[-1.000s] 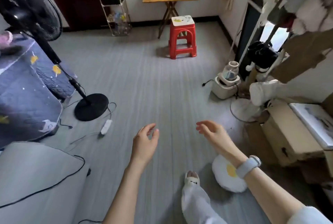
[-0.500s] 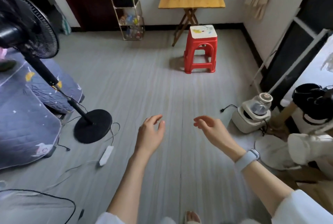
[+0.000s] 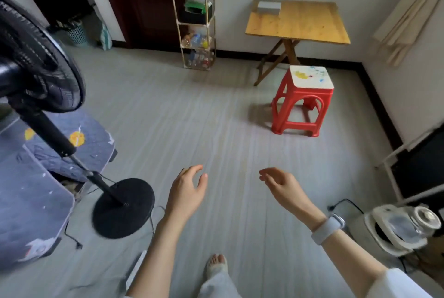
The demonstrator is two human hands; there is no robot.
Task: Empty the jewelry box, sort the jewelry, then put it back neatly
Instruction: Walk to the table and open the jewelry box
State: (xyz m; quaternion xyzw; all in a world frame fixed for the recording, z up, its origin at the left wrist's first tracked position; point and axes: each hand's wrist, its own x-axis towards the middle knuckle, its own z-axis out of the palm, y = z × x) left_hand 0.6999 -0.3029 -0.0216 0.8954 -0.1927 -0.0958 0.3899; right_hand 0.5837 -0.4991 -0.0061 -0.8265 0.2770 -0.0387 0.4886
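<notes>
I'm only approaching: my left hand [image 3: 186, 192] and right hand [image 3: 283, 188] hang low centre, fingers loosely apart, holding nothing. The likely jewelry box [image 3: 268, 7] sits upper right on the wooden table [image 3: 300, 24]; next, walk over.

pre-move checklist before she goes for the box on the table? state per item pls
1. Left hand free: ok, fingers relaxed, holds nothing.
2. Right hand free: ok, fingers loosely curled, holds nothing.
3. Target located: cannot tell. A small grey box sits at the far left corner of the wooden folding table; whether it is the jewelry box is not readable.
4. Box within reach: not ok, both hands hang over open floor well short of the table.
5. Path: ok, bare floor ahead; red stool stands in front of the table, to the right.
6. Trip hazards: not ok, fan base and cords lie at the left.
</notes>
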